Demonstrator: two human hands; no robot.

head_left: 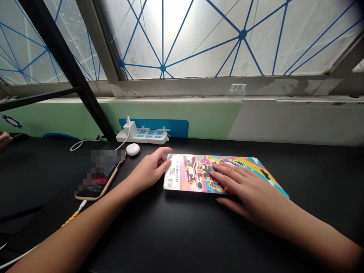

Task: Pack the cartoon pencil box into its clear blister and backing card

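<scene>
A flat, colourful pencil box with a cartoon skateboard print and a white barcode label lies on the black desk. My left hand rests at its left end, fingers loosely curled, with the fingertips touching the label edge. My right hand lies flat on the lid with its fingers stretched out and spread, covering the box's right half. Neither hand grips anything.
A phone with a cable plugged in lies left of my left hand. Behind it are a small white round case and a white power strip against the wall. A black diagonal frame bar rises at left. Another person's hand shows at the far left edge.
</scene>
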